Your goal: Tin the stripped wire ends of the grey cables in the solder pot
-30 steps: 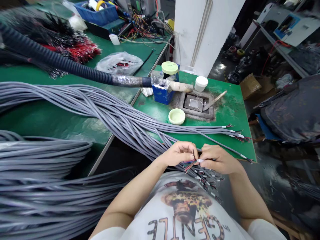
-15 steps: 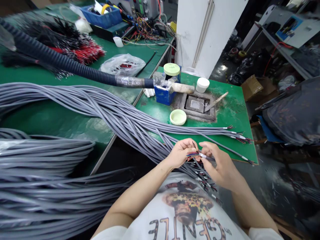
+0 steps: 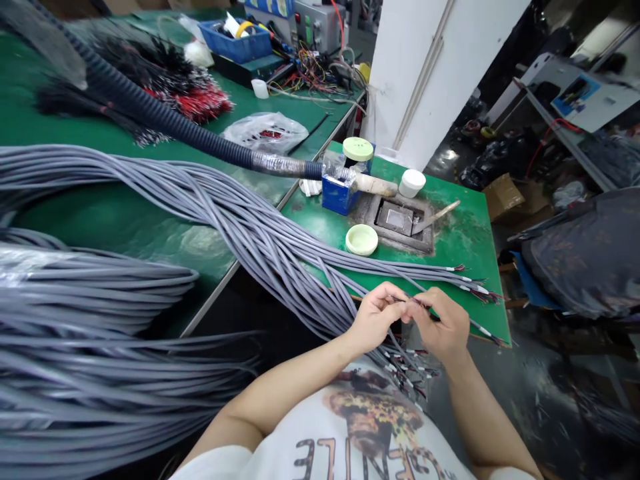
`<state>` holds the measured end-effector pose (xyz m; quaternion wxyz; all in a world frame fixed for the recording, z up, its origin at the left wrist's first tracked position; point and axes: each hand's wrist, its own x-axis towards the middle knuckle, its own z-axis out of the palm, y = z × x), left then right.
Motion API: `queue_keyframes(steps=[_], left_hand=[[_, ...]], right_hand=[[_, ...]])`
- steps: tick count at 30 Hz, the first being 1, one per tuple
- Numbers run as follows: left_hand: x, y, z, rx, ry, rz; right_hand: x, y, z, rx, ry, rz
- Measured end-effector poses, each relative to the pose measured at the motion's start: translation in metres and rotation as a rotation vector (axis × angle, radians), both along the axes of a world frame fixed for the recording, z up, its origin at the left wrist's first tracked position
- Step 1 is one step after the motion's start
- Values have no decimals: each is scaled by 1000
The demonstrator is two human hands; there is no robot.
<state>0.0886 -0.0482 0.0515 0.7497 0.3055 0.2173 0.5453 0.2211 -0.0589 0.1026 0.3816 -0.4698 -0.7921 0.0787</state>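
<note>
1. Pinching, the bare left hand [image 3: 381, 319] and bare right hand [image 3: 445, 328] now meet fingertip to fingertip on thin, dark, flexible wires [image 3: 421, 304]; half a second ago the right hand was spread, its fingers apart.
2. Both hands thus bear on the same wires, which suggests finer handling of single strands; the multicoloured fan seen then is hidden by the fingers.
3. The wires sit before the white printed fabric shirt [image 3: 345, 417], by the near edge of the flat green table [image 3: 473, 233].
4. Their visible stretch has its long axis roughly left to right, dipping slightly rightward; which way the tips point cannot be told.
5. Beyond, long round grey-sheathed cables [image 3: 235, 203] run rightward, ends pointing right.
</note>
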Motion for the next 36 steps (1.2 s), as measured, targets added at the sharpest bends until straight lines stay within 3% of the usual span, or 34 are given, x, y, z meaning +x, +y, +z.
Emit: queue_keyframes(steps=[5,14,19,27,32,36], left_hand=[[-11,4,5,82,117,46],[-27,18,4,-22,202,198],[-34,27,0,-63,194,270],[-31,45,-4,-149,88,403],[-37,53,-5,-150,21,463],[-35,53,-7,-154,36,439]], right_hand=[[1,13,5,-91,23,12],[-11,49,21,-338,0,234],[-27,78,27,-411,-7,250],[-48,109,17,-437,122,243],[-50,114,12,-469,153,253],[-51,114,9,-444,180,232]])
